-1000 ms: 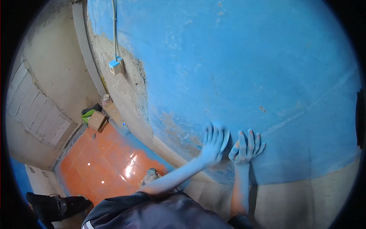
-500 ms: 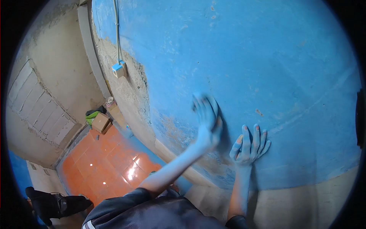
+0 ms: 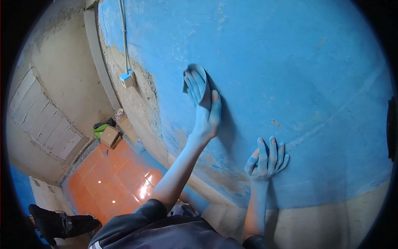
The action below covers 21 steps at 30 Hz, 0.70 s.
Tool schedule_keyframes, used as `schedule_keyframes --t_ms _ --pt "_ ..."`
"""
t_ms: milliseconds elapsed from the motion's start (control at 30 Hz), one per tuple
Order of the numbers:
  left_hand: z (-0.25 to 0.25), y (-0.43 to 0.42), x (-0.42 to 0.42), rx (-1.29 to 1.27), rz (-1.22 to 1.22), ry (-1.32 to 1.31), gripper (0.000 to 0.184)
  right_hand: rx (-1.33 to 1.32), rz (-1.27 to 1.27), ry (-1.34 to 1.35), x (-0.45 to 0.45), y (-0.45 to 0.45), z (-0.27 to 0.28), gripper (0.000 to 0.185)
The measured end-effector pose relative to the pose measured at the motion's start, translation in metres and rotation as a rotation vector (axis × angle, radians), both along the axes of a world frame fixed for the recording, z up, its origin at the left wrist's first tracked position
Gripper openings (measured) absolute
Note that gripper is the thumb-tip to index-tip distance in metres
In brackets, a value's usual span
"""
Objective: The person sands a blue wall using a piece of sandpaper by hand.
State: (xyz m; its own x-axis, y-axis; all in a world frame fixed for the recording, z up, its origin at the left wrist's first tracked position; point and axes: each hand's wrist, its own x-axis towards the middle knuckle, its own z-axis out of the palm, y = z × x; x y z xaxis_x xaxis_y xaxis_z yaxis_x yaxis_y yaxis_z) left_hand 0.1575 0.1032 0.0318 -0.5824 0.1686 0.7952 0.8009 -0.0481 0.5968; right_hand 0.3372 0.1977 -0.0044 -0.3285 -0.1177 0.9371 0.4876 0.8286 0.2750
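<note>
A thin, curled grey-blue sheet (image 3: 202, 98) is wrapped about the fingers of my left hand (image 3: 202, 106), with the thumb outside its right edge. This hand is against the blue wall (image 3: 265, 62), left of centre. Lower and to the right, my right hand (image 3: 267, 161) rests on the same wall, fingers spread and holding nothing. Both hands and forearms are coated in pale blue dust. Worn, greyish patches show on the wall's lower part below my left hand.
A blue-topped socket box (image 3: 127, 78) hangs from a conduit (image 3: 124, 37) at upper left. A cardboard box (image 3: 110, 136) and a green bag (image 3: 99, 130) lie at the corner of the orange tiled floor (image 3: 112, 174). Something black (image 3: 64, 224) is at lower left.
My left hand has moved up and to the left across the wall, and the sheet around its fingers now shows clearly. My right hand has stayed nearly in place.
</note>
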Motion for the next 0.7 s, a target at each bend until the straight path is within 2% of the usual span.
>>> schedule_keyframes --t_ms 67,167,200,267,333,367,433,467,533,567,633,700 --pt "-0.023 0.007 0.014 -0.034 -0.005 0.019 0.076 0.012 0.002 -0.018 0.005 -0.002 0.000 0.032" --pt "-0.172 0.038 0.111 -0.442 -0.092 0.071 0.081 0.023 -0.002 -0.003 0.000 -0.002 0.000 0.032" --pt "-0.208 0.032 0.137 -0.414 -0.310 0.016 0.084 0.015 -0.001 -0.007 0.001 -0.003 0.000 0.032" --pt "-0.195 0.022 0.120 -0.493 -0.367 -0.001 0.085 0.025 0.007 -0.007 0.000 0.001 0.002 0.032" --pt "-0.144 0.030 0.065 -0.273 -0.069 0.134 0.087 0.028 0.017 -0.010 0.002 -0.001 0.000 0.032" --pt "-0.105 0.025 0.031 -0.231 -0.022 0.073 0.087 0.010 0.013 -0.005 0.002 -0.002 -0.001 0.031" --pt "-0.089 0.028 0.003 -0.187 -0.098 -0.107 0.088 -0.014 0.006 0.002 0.002 -0.002 0.000 0.031" --pt "-0.109 0.040 -0.005 -0.186 -0.221 -0.229 0.088 -0.009 0.002 0.003 0.003 -0.001 0.000 0.031" --pt "-0.120 0.045 0.031 -0.223 -0.203 -0.165 0.087 -0.008 -0.001 0.010 0.001 -0.002 -0.003 0.031" --pt "-0.132 0.037 0.091 -0.258 -0.061 0.024 0.086 -0.010 -0.007 0.007 0.001 -0.003 -0.003 0.031" --pt "-0.202 0.020 0.140 -0.492 -0.378 -0.078 0.081 -0.010 -0.019 -0.006 0.002 -0.003 -0.003 0.031" --pt "-0.181 0.012 0.117 -0.536 -0.305 0.024 0.082 -0.003 -0.008 -0.018 0.003 0.000 -0.004 0.031"
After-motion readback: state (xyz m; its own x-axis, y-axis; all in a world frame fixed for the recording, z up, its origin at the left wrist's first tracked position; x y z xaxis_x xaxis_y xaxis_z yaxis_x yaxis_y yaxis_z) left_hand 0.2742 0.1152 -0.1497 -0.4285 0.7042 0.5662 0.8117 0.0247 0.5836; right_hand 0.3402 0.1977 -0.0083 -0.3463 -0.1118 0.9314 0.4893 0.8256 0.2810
